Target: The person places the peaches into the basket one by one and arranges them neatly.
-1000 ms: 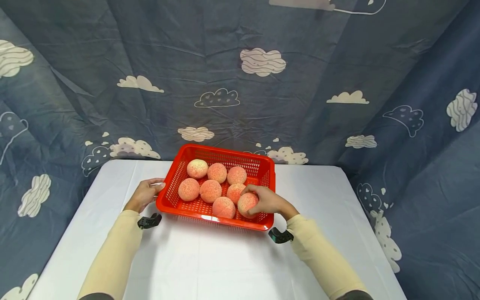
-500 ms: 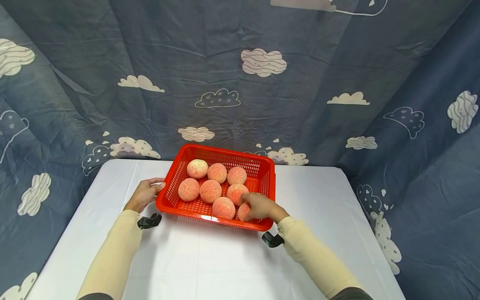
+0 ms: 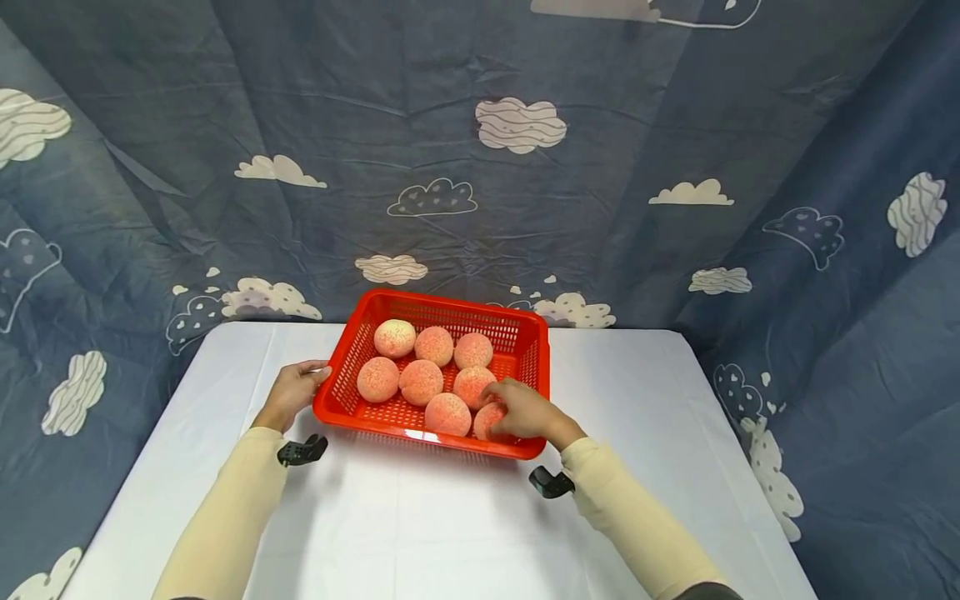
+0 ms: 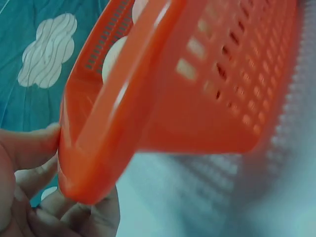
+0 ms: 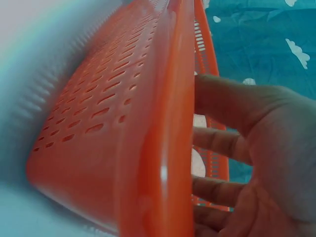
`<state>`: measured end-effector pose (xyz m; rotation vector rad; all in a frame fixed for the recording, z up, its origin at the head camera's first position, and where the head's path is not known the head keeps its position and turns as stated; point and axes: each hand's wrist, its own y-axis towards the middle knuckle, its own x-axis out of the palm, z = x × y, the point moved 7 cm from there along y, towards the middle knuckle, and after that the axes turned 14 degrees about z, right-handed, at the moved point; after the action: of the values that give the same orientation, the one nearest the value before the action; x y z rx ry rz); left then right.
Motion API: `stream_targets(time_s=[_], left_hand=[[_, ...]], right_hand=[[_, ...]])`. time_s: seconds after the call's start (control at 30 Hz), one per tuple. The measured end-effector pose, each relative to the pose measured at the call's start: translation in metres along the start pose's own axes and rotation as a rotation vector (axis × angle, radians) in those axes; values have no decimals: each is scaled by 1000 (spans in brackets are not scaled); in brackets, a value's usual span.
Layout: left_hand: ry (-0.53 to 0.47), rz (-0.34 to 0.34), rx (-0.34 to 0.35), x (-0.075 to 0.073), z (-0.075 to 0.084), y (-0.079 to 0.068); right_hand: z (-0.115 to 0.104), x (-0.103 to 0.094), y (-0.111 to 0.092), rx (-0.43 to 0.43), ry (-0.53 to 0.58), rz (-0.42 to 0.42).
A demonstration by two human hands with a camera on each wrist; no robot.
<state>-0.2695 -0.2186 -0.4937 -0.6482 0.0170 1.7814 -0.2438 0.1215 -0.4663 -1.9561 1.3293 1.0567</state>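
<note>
A red perforated plastic basket (image 3: 423, 436) sits tilted slightly on the white table, holding several pink, yellow-speckled peaches (image 3: 378, 380). At its left front corner my left hand (image 3: 291, 393) grips the rim; the left wrist view has the thumb against the rim (image 4: 98, 163) and fingers beneath it. Inside the right front corner, my right hand (image 3: 528, 411) has its fingers curled around a peach (image 3: 486, 421), which is partly covered by them. In the right wrist view the basket wall (image 5: 163, 148) hides the fingertips of the right hand (image 5: 261, 158).
The white tablecloth (image 3: 450, 533) spreads around the basket on all sides. Behind it hangs a dark blue cloth (image 3: 420, 125) with cloud prints, which also runs along both sides. Black straps (image 3: 551, 482) with cameras are on the wrists.
My right hand has lowered the peach into the basket's right front corner, then shifted slightly up and right, showing more of it. The left hand and basket have stayed in place.
</note>
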Motion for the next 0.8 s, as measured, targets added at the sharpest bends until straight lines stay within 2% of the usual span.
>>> stream_targets(time_s=[0.13, 0.3, 0.53, 0.67, 0.8], left_hand=[[-8, 21, 14, -1, 1, -1], [-1, 27, 59, -3, 5, -3], [118, -17, 174, -9, 18, -12], [242, 4, 294, -13, 28, -16], [414, 78, 487, -14, 40, -21]], right_hand=[[1, -5, 0, -29, 39, 41], [6, -12, 1, -14, 77, 93], [11, -23, 4, -29, 66, 182], [15, -32, 7, -41, 46, 216], [22, -40, 11, -20, -4, 231]])
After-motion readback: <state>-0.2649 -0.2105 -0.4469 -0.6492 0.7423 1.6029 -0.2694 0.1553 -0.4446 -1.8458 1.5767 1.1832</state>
